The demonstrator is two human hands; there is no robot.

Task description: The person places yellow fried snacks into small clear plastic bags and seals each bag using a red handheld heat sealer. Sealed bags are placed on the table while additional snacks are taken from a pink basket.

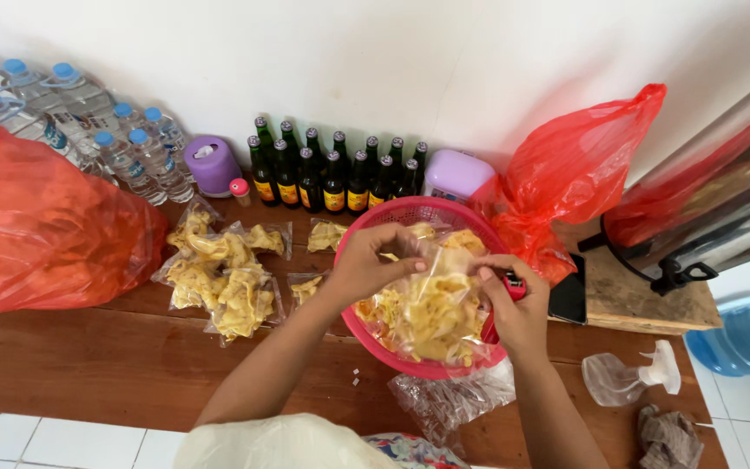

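Clear chip bag [431,308] over pink basket [410,360]: light, slippery, contents fragile; left hand [366,265] and right hand [514,313] pinch its mouth, apparently; hold film edge.

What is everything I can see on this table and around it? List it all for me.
clear bag of chips: one, yellow chips, held over the basket
basket: one, pink, table centre
filled chip bags: several, clear with yellow chips, left of the basket
empty clear bags: a small pile, below the basket
dark glass bottles: about a dozen, by the wall
water bottles: many, blue caps, far left
red plastic bags: two, left and right
spray bottle: one, clear, lying at right
left hand: at the bag's mouth
right hand: grips the bag and a red item
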